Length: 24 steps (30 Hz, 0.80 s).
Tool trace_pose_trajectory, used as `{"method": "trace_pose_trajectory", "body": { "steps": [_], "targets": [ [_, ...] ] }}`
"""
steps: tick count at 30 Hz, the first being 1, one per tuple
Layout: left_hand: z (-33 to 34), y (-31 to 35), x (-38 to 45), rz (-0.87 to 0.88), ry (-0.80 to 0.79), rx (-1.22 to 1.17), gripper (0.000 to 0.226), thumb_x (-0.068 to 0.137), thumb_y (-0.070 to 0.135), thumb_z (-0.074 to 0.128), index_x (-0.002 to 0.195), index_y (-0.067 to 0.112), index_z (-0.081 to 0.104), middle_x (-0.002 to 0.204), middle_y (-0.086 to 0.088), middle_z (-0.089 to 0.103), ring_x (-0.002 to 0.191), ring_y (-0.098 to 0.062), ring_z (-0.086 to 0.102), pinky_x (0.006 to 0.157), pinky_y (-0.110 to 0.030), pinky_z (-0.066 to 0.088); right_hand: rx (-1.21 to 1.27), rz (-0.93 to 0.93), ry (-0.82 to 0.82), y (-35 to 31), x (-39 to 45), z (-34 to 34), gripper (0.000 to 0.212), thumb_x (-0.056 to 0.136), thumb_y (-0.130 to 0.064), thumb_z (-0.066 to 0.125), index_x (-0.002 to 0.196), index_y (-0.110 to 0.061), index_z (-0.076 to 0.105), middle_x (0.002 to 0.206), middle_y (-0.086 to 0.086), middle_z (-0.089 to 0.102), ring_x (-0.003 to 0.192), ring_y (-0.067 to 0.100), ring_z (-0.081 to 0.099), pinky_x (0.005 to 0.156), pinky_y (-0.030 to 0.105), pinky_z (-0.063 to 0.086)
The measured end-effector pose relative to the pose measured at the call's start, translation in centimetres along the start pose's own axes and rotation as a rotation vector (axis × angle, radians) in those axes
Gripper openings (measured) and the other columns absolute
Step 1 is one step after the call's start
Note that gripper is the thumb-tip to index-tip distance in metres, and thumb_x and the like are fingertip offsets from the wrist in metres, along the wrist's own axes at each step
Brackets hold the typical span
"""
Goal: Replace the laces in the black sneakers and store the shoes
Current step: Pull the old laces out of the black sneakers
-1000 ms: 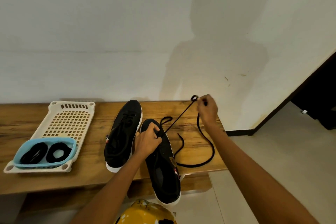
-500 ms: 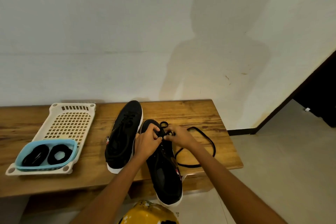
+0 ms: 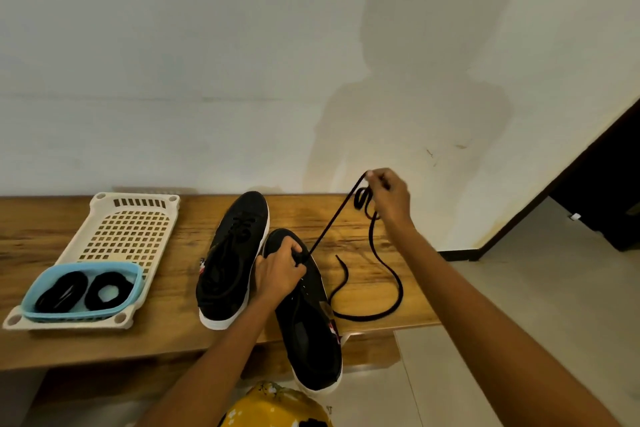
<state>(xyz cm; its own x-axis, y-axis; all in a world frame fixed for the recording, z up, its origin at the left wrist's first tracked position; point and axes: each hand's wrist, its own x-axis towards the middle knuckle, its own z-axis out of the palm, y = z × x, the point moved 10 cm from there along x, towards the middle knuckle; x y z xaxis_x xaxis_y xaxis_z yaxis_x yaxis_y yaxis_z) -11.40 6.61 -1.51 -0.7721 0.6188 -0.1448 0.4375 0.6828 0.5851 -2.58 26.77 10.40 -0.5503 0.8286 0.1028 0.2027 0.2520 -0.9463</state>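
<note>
The right hand (image 3: 389,199), right of centre, pinches a black lace (image 3: 332,218) pulled taut, while the left hand (image 3: 280,270) grips the tongue end of the near sneaker (image 3: 308,322) at lower centre. That shoe looks barely threaded, its lace trailing loose over the wooden bench (image 3: 363,218). The other sneaker (image 3: 232,253) just left appears laced; storing looks not yet begun.

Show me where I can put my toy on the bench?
Bare wood lies between the tray and the left shoe, plus the front strip. Right of the shoes it is crowded with loose lace.
</note>
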Motion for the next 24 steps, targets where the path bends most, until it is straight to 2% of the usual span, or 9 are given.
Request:
{"method": "trace_pose_trajectory", "body": {
  "steps": [3,5,8,11,15,16,18,21,24],
  "targets": [
    [-0.1,0.0,-0.1,-0.013,0.002,0.032,0.026,0.089,0.024,0.057,0.111,0.022,0.044,0.074,0.008,0.058,0.089,-0.017,0.062,0.098,-0.034,0.03,0.411,0.115,0.21,-1.6,2.4,-4.2,0.02,0.096,-0.019,0.053,0.077,-0.018,0.052,0.061,-0.002,0.041,0.049,0.008,0.033,0.041,0.018,0.028],
    [-0.2,-0.1,0.0,-0.021,0.004,0.042,0.025,0.09,0.025,0.057,0.112,0.022,0.044,0.075,0.009,0.059,0.089,-0.016,0.062,0.098,-0.034,0.03,0.422,0.128,0.204,-2.3,3.5,-4.9,0.019,0.097,-0.019,0.052,0.077,-0.017,0.052,0.061,-0.001,0.04,0.048,0.008,0.032,0.039,0.017,0.027],
    [-0.1,-0.1,0.0,-0.026,-0.013,0.061,0.022,0.091,0.026,0.055,0.111,0.023,0.045,0.077,0.008,0.059,0.089,-0.016,0.062,0.098,-0.033,0.03,0.176,0.108,0.027,-1.2,3.4,-3.1,0.023,0.098,-0.026,0.05,0.077,-0.014,0.05,0.064,0.001,0.043,0.051,0.01,0.035,0.042,0.021,0.03],
    [-0.1,0.1,0.1,-0.008,-0.012,0.073,0.021,0.092,0.027,0.054,0.111,0.024,0.047,0.078,0.009,0.057,0.089,-0.015,0.061,0.097,-0.033,0.031,-0.124,0.077,-0.103,2.6,1.1,-0.8,0.033,0.097,-0.036,0.047,0.077,-0.01,0.048,0.069,0.007,0.047,0.06,0.017,0.042,0.056,0.031,0.034],
    [-0.3,0.6,0.1,0.058,0.037,0.117,0.024,0.09,0.025,0.057,0.113,0.025,0.051,0.108,0.005,0.054,0.101,-0.014,0.056,0.097,-0.032,0.032,-0.432,0.112,-0.314,9.3,-4.0,2.1,0.031,0.094,-0.037,0.054,0.075,-0.012,0.05,0.07,0.008,0.052,0.067,0.024,0.054,0.061,0.032,0.038],
    [-0.3,0.9,0.1,0.087,0.056,0.144,0.025,0.089,0.024,0.058,0.114,0.025,0.051,0.112,0.004,0.052,0.103,-0.015,0.054,0.097,-0.032,0.032,-0.529,0.108,-0.391,10.9,-5.3,2.9,0.026,0.094,-0.035,0.056,0.079,-0.013,0.055,0.075,0.008,0.058,0.075,0.025,0.06,0.063,0.03,0.039],
    [-0.4,1.7,0.0,0.152,0.102,0.195,0.028,0.088,0.022,0.058,0.115,0.026,0.051,0.116,0.003,0.049,0.107,-0.016,0.051,0.096,-0.03,0.033,-0.708,0.068,-0.537,13.2,-8.2,4.3,0.022,0.093,-0.032,0.057,0.102,-0.014,0.065,0.102,0.008,0.065,0.1,0.023,0.061,0.074,0.027,0.041],
    [-0.1,2.9,-0.2,0.216,0.132,0.262,0.03,0.088,0.02,0.058,0.117,0.025,0.05,0.12,0.0,0.046,0.113,-0.018,0.044,0.095,-0.03,0.034,-0.867,-0.048,-0.682,14.5,-11.4,5.3,0.051,0.09,-0.04,0.058,0.134,-0.018,0.049,0.14,0.001,0.045,0.129,0.02,0.041,0.1,0.031,0.039],
    [0.2,3.9,-0.7,0.26,0.156,0.319,0.032,0.088,0.021,0.056,0.119,0.025,0.049,0.123,0.001,0.044,0.114,-0.018,0.041,0.093,-0.029,0.034,-0.99,-0.166,-0.69,14.5,-12.7,5.3,0.061,0.087,-0.045,0.059,0.141,-0.022,0.04,0.146,-0.002,0.037,0.134,0.018,0.032,0.103,0.033,0.037]
  ]
}}
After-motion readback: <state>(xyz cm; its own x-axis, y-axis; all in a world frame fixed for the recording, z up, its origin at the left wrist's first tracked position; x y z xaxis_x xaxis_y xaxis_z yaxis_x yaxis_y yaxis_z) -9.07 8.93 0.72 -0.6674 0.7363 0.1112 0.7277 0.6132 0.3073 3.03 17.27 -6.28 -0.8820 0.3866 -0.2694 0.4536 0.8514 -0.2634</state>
